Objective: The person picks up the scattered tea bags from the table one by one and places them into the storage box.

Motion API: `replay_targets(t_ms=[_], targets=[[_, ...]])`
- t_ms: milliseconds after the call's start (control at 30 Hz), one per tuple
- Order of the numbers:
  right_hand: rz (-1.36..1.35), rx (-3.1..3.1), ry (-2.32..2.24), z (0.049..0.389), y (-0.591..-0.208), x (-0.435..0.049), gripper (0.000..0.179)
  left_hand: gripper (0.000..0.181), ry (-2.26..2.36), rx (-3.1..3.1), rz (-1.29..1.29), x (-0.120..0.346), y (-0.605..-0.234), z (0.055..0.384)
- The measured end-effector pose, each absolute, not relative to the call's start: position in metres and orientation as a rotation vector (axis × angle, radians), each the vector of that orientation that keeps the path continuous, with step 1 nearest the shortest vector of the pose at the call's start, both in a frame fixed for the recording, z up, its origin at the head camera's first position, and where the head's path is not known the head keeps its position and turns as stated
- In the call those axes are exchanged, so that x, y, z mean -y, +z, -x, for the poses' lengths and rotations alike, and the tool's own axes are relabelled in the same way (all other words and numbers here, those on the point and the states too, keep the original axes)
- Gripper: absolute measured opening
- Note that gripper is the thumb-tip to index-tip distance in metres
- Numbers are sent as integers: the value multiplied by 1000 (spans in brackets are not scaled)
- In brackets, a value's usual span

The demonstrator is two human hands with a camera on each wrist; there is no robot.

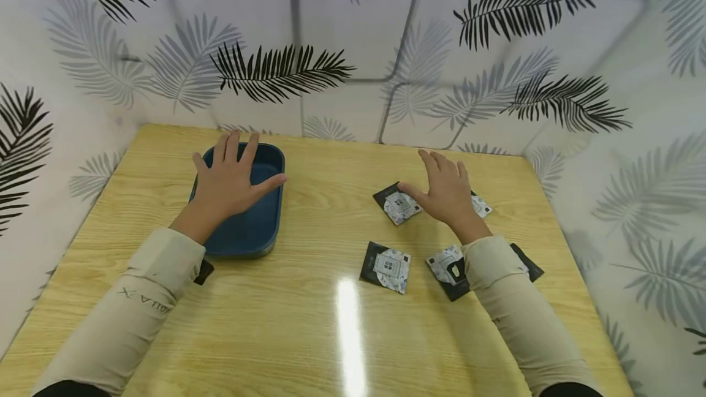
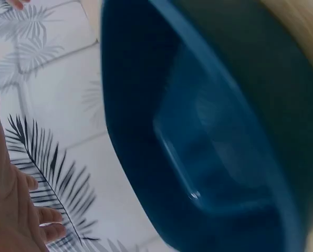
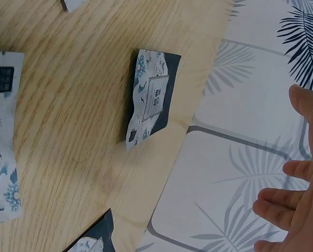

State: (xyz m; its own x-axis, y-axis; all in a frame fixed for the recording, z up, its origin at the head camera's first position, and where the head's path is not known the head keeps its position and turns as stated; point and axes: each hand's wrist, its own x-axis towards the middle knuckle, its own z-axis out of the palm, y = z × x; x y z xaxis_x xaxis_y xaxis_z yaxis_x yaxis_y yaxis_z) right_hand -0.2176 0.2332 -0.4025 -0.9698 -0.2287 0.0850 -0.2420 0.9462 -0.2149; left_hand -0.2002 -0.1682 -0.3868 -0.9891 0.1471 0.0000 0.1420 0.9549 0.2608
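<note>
My left hand [image 1: 225,179] is spread over the blue plastic bin [image 1: 248,225], fingers extended and holding nothing. In the left wrist view the bin [image 2: 214,136] shows a bare inside, with the hand [image 2: 12,199] off to one side. On the right, my other hand [image 1: 441,192] hovers among several small black-and-white sachets, its fingers apart and free of any object. One sachet [image 1: 397,203] lies just left of its thumb; another [image 1: 482,206] is partly covered by the hand. The right wrist view shows a sachet [image 3: 150,100] with blue flowers printed on it.
Nearer the table's front lie a sachet [image 1: 387,267] and, by the right sleeve, two more: one on its left [image 1: 449,268] and one on its right [image 1: 526,262]. The wooden table [image 1: 309,323] meets a leaf-patterned backdrop [image 1: 353,109] behind and at both sides.
</note>
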Motion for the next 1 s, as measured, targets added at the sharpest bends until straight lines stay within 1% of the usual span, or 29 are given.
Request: replay_targets(t_ms=[267, 633, 867, 1000], targets=[[-398, 3037, 354, 221, -410, -236, 84, 102, 434, -3084, -162, 198, -395, 190], [-378, 3063, 390, 225, -417, -237, 82, 96, 460, -3047, -18, 229, -415, 169], [-364, 3085, 384, 224, -418, -237, 81, 90, 500, -2998, 38, 246, -434, 152], [-360, 3094, 375, 225, -419, -236, 80, 80, 439, -3059, 55, 254, -445, 140]])
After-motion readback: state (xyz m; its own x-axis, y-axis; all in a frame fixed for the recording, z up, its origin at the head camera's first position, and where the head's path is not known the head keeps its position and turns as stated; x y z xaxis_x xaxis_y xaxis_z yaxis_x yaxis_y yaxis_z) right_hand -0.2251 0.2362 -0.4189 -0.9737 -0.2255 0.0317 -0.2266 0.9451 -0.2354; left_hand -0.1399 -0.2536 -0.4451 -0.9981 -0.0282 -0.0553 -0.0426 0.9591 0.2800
